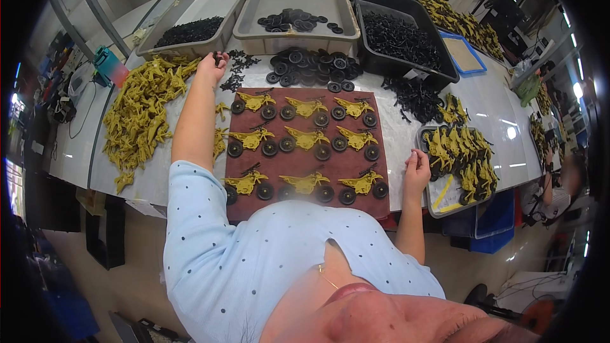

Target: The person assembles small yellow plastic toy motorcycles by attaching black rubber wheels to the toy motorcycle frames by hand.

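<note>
My left hand (213,68) reaches out to the far left, its fingers closed on a small black plastic part (218,58). Beside it lies a scatter of similar small black parts (236,71). My right hand (416,168) hovers at the right edge of a brown-red mat, fingers pinched together; what they hold, if anything, is too small to make out. On the mat (298,215), toy motorcycles (307,138) with yellow bodies and black wheels lie in three rows. To the left is a large heap of yellow motorcycle bodies (143,105).
Loose black wheels (308,67) lie beyond the mat. Behind them stand two grey bins (289,46) and a black bin (406,76) of black parts. At right, a grey tray (438,206) holds yellow-and-black toys. A teal bottle (111,67) stands at left. Another person (559,197) sits far right.
</note>
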A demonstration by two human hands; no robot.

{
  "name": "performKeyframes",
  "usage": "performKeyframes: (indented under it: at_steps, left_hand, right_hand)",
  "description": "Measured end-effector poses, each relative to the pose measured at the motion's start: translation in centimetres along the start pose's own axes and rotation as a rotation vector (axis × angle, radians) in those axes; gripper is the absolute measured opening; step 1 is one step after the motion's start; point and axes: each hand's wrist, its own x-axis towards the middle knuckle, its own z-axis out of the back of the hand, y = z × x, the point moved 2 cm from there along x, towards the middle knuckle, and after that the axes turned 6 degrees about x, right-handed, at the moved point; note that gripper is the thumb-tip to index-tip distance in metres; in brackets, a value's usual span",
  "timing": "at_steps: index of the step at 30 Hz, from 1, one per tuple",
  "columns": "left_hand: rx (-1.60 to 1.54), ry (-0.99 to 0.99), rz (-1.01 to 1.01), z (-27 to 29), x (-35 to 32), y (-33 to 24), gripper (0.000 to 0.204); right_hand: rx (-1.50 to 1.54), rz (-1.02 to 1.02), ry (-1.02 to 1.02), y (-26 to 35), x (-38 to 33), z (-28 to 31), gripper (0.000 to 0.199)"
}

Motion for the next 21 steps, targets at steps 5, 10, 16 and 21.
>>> performKeyframes:
  at_steps: [5, 10, 16, 21]
  left_hand:
    - [-0.466, 0.240, 0.061, -0.5, -2.9, 0.6, 0.023]
    - [-0.305, 0.337, 0.044, -2.3, -10.8, 3.1, 0.027]
    - [0.219, 0.580, 0.278, -4.8, -23.2, 10.8, 0.028]
    - [0.580, 0.579, 0.395, -5.5, -32.4, 18.3, 0.026]
  right_hand:
    - [-0.015, 0.003, -0.014, 0.0, -0.2, 0.2, 0.020]
    - [0.027, 0.027, -0.009, 0.3, -0.2, 0.4, 0.020]
    - [0.192, 0.119, 0.139, 7.1, -2.3, -0.9, 0.018]
    - [0.081, 0.393, 0.583, 13.6, -5.1, -6.7, 0.024]
